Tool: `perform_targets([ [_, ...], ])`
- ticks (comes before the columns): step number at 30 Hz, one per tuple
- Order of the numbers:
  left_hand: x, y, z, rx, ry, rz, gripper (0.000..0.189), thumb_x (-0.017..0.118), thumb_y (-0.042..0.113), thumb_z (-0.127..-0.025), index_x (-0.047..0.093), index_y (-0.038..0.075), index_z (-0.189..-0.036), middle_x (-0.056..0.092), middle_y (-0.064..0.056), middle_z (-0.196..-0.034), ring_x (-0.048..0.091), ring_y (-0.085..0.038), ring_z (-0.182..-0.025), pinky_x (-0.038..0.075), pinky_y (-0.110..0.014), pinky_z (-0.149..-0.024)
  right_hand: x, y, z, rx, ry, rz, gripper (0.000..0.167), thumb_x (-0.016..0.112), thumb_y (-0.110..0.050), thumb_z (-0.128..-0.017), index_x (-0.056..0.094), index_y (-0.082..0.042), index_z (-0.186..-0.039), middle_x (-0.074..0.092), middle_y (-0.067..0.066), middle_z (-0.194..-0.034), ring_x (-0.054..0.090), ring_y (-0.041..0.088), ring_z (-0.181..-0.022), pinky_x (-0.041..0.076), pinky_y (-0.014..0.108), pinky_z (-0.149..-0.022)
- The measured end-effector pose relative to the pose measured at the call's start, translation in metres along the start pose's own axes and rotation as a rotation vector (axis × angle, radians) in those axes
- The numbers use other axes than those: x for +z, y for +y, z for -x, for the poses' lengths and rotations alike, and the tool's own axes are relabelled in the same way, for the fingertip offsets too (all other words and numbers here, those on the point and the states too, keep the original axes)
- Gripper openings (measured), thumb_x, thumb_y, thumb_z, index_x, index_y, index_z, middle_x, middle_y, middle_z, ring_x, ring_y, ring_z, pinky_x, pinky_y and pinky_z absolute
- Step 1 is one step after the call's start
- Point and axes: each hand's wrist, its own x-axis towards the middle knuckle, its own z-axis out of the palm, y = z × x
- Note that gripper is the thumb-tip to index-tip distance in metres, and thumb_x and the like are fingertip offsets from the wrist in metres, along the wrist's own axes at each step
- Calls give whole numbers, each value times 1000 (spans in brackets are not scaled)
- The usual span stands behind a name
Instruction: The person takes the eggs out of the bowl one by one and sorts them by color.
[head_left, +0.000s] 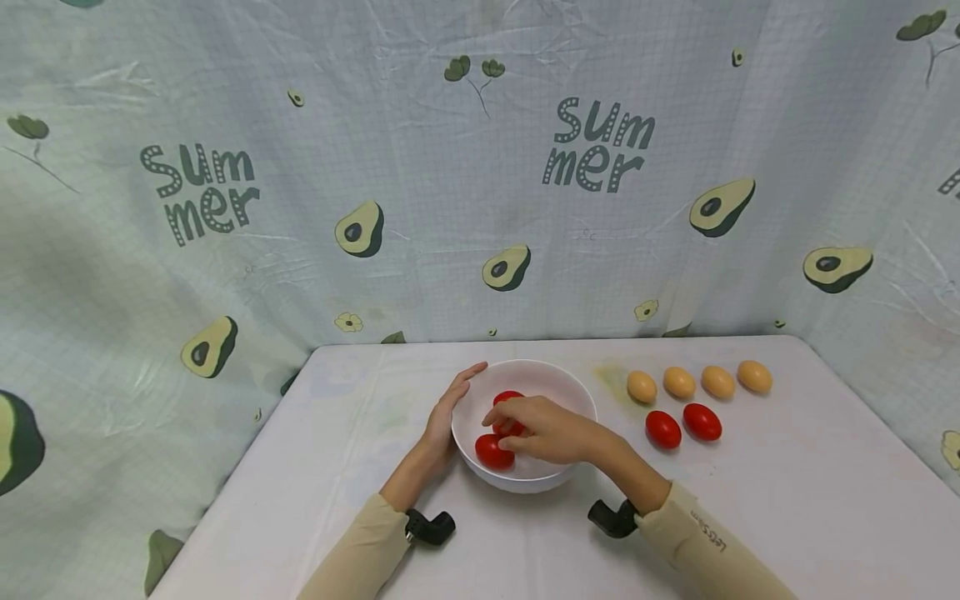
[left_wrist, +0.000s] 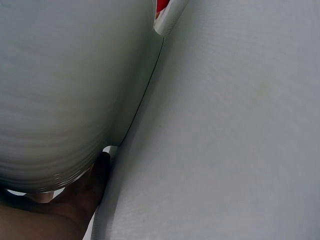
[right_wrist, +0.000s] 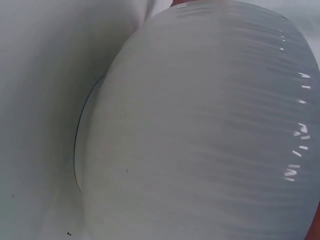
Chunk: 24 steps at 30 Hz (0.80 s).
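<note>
A white bowl (head_left: 525, 483) stands on the table with several red eggs inside. My left hand (head_left: 441, 425) rests against the bowl's left outer side, fingers extended along the rim; in the left wrist view part of that hand (left_wrist: 75, 207) touches the bowl's wall (left_wrist: 65, 100). Reaching over the near right rim, my right hand (head_left: 551, 429) pinches one red egg (head_left: 512, 428) between thumb and fingers, inside the bowl. Another red egg (head_left: 493, 452) lies just in front of it, and one more (head_left: 507, 395) behind, partly covered. The right wrist view shows only the bowl's outer wall (right_wrist: 200, 125), no fingertips.
Right of the bowl, several yellow eggs (head_left: 679, 382) lie in a row at the back. Two red eggs, a left one (head_left: 663, 430) and a right one (head_left: 702, 422), lie before them. A printed curtain (head_left: 420, 167) hangs behind the white table (head_left: 750, 517).
</note>
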Motion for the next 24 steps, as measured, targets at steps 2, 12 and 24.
perform_targets([
  [2, 0, 0, 0, -3, 6, 3, 53, 27, 34, -110, 37, 21, -160, 30, 0, -169, 31, -28, -155, 21, -51, -131, 1, 0, 0, -2, -16, -3, 33, 69, -18, -98, 67, -11, -130, 73, 0, -121, 66, 15, -110, 59, 28, -95],
  [12, 1, 1, 1, -12, 16, 3, 53, 26, 33, -110, 37, 21, -160, 31, 0, -169, 32, -28, -154, 25, -51, -129, 0, -2, 0, -22, -46, 2, 25, 68, -18, -100, 70, -15, -124, 74, -5, -117, 64, 8, -106, 57, 27, -96],
  [24, 1, 1, 0, -9, 15, 0, 54, 25, 32, -110, 35, 18, -161, 30, -2, -169, 30, -28, -156, 23, -52, -130, 6, -2, 0, -19, -131, -2, 25, 67, -17, -99, 71, -19, -123, 73, -8, -112, 61, 1, -96, 55, 19, -91],
])
